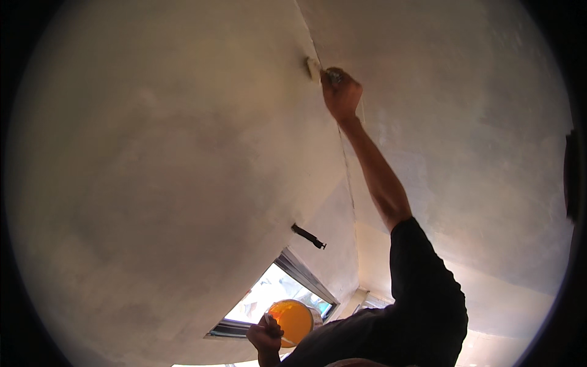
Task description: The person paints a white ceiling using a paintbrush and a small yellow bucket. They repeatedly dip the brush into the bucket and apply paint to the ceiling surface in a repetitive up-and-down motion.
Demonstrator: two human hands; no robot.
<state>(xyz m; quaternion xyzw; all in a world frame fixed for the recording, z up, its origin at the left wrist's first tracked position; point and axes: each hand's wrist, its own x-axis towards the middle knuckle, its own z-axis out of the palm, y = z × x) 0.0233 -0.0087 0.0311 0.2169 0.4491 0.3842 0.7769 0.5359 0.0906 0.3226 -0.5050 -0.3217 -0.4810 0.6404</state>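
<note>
Grips a brush-like tool (314, 68) in the right hand (342, 95), fingers curled tight around it, arm raised from a dark sleeve (422, 275), seemingly to get the head up to the right edge of the pale wall (171, 177), just beside the seam (347, 171). Cannot tell, for blur, whether head and wall touch. Carries a bucket (317, 317) low in the left hand (265, 336), closed at the left edge of its rim, perhaps round a handle; too small to tell. Turns its orange-coloured opening toward the head, probably for easy access. Holds it before the window (260, 300), below a black strip (309, 236).
</note>
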